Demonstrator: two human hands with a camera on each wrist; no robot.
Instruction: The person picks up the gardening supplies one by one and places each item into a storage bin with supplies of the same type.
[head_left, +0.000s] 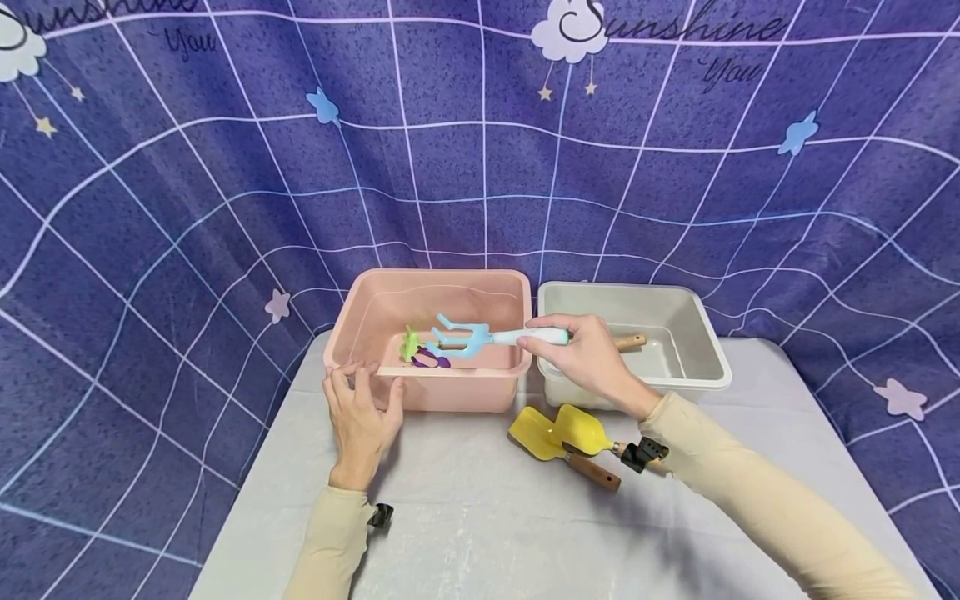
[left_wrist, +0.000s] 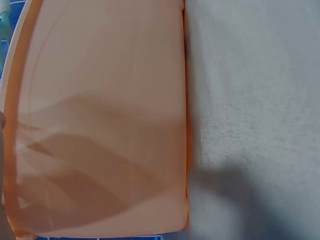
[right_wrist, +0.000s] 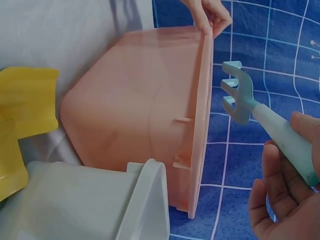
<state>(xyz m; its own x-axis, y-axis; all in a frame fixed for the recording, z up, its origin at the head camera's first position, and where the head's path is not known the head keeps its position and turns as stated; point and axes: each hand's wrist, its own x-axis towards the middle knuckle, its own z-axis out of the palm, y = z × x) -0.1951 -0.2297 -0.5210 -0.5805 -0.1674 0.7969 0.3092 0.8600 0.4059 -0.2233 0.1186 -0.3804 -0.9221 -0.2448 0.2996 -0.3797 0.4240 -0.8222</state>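
My right hand (head_left: 581, 350) grips the white handle of a small light-blue hand rake (head_left: 468, 337) above the pink bin (head_left: 435, 392). In the right wrist view the rake's bent prongs (right_wrist: 232, 85) stand clear of the bin's rim. My left hand (head_left: 363, 421) holds the bin's near left rim, its thumb on the outer side. Inside the bin lie a green tool (head_left: 409, 343) and a purple item (head_left: 431, 360), partly hidden by the rake and the front wall. The left wrist view mostly shows the bin's outer wall (left_wrist: 100, 75).
Right of the pink bin stands a light-grey bin (head_left: 708, 350) with a wooden handle (head_left: 630, 342) in it. Two yellow shovels, one at left (head_left: 536, 433) and another (head_left: 583, 429) overlapping it, lie on the grey tabletop (head_left: 465, 517). A blue patterned curtain (head_left: 450, 167) hangs behind.
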